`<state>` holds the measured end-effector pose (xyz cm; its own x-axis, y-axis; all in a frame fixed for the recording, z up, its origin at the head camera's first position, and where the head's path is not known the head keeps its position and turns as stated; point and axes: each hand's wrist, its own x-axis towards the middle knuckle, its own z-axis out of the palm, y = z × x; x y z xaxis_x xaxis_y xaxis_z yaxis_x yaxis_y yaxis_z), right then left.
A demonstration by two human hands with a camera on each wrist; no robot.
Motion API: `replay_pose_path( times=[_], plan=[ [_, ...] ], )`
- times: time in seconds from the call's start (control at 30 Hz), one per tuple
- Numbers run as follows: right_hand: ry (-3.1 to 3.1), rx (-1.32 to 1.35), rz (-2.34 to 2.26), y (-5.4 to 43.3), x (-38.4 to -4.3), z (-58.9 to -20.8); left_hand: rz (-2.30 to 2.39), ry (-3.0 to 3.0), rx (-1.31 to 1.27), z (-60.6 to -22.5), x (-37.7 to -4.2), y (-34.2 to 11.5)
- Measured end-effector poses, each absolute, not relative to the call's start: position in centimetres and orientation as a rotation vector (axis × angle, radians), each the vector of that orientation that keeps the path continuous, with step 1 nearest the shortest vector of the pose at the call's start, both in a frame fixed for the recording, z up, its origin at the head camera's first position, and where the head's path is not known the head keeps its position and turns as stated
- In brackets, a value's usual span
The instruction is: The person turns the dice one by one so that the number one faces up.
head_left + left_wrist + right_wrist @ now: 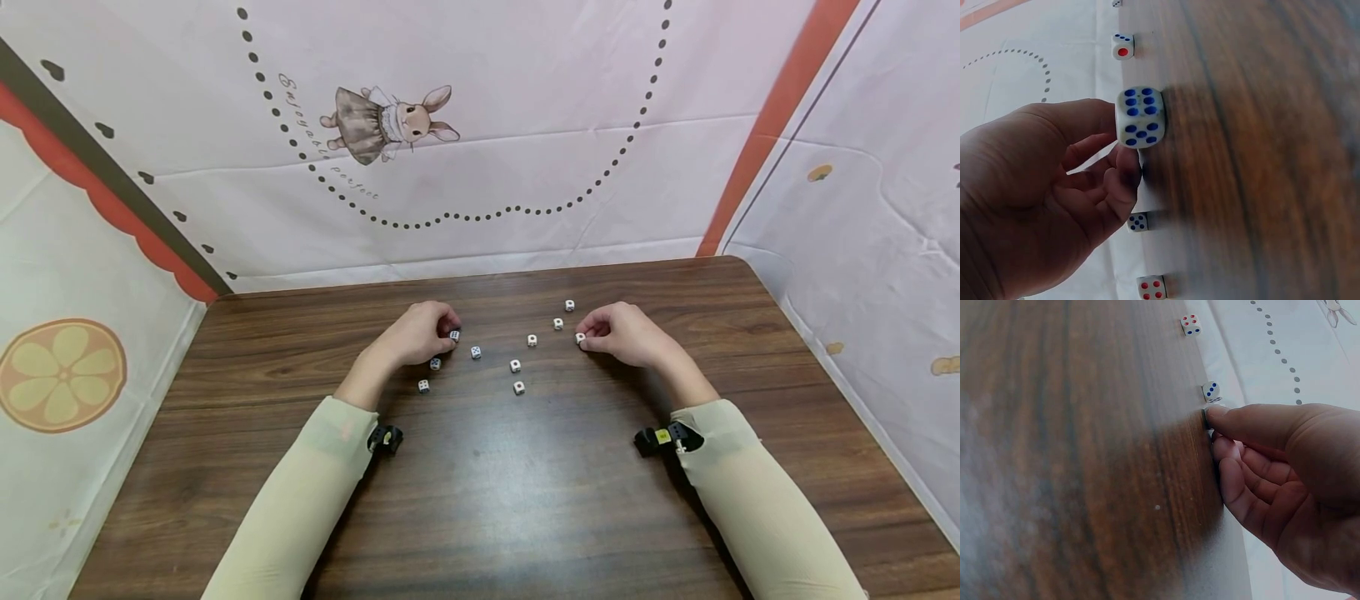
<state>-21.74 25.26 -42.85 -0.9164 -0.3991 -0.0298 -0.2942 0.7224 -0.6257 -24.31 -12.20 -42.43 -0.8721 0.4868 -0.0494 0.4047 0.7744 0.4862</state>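
My left hand (418,333) pinches a white die (454,336) between thumb and fingers near the back of the table. In the left wrist view that die (1140,117) turns six and five blue pips toward the camera. Close beside the hand lie a die (476,352), another die (435,364) and a lower die (423,387). Across the table, my right hand (628,333) holds a die (581,338) at its thumb and fingertips. The thumb (1254,425) hides most of it in the right wrist view. Left of this hand sit two dice, the nearer die (558,324) and a farther die (569,306).
More dice rest mid-table: an upper die (532,341), a middle die (515,366) and a lower die (519,388). The brown wood table (480,500) ends at a printed white cloth (525,167) behind it. Side cloths flank both edges.
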Motion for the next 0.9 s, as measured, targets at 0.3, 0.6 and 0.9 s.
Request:
replay_pose_path(
  times=[0.3, 0.6, 0.9],
  plan=[
    [2.753, -0.566, -0.970, 25.18, -21.81, -42.58, 0.649, 2.806, 0.756, -42.45, -24.52, -11.73],
    [2.752, -0.561, -0.963, 25.17, -21.91, -42.54, 0.749, 2.787, 0.753, -42.38, -24.53, -11.97],
    [2.744, -0.545, -0.957, 25.29, -21.87, -42.68, 0.875, 2.749, 0.724, -42.45, -24.49, -12.10]
  ],
)
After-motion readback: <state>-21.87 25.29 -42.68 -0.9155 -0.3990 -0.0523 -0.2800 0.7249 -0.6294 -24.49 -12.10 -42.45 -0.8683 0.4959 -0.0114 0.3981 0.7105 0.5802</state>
